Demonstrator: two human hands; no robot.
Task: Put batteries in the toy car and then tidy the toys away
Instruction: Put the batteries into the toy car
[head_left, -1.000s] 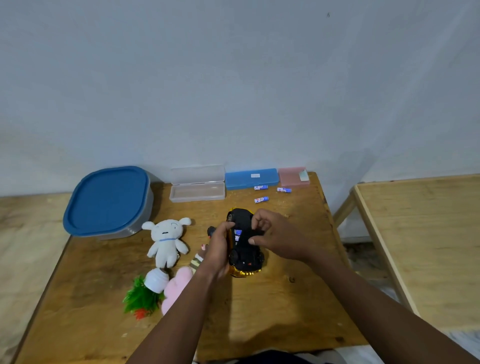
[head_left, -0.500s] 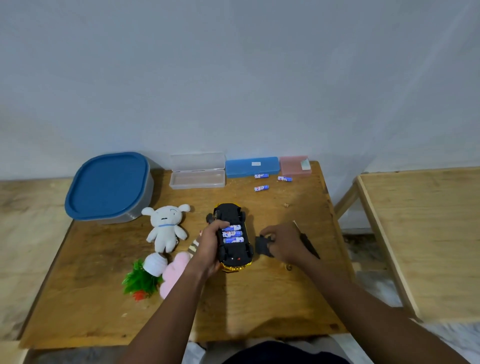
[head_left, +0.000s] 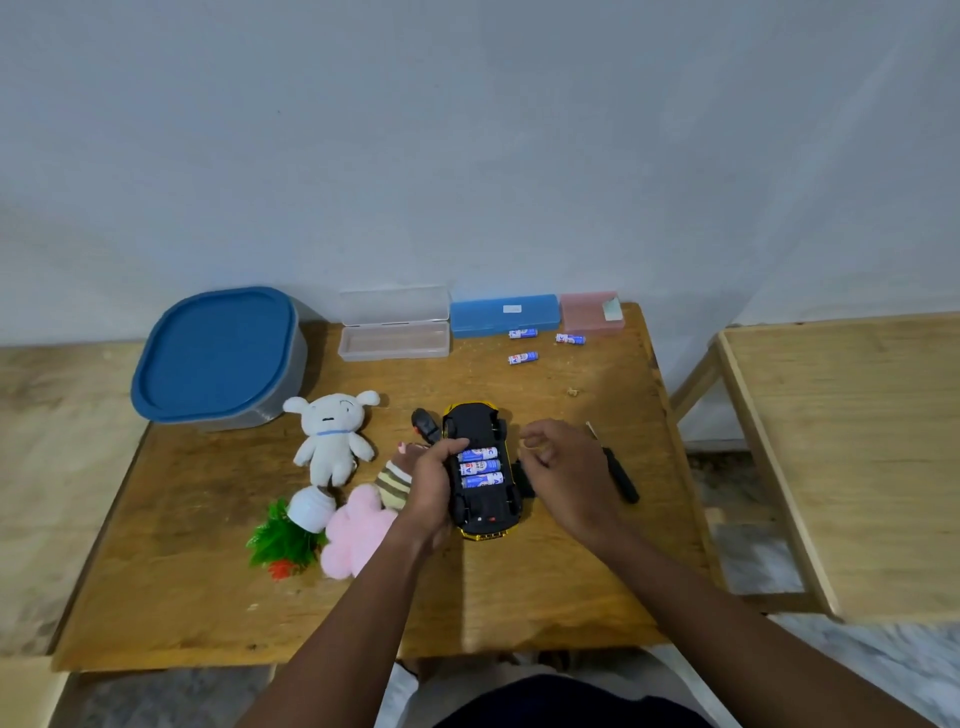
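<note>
The left hand (head_left: 428, 488) clamps the car (head_left: 475, 426) underside-up, exposing the batteries (head_left: 480, 467); the right hand (head_left: 566, 467), curled just beside that grip, shows no determinable hold.

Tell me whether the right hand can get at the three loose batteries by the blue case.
Probably yes. The right hand hovers beside the toy car, and only bare table lies between it and the loose batteries. The left hand alone grips the car.
</note>
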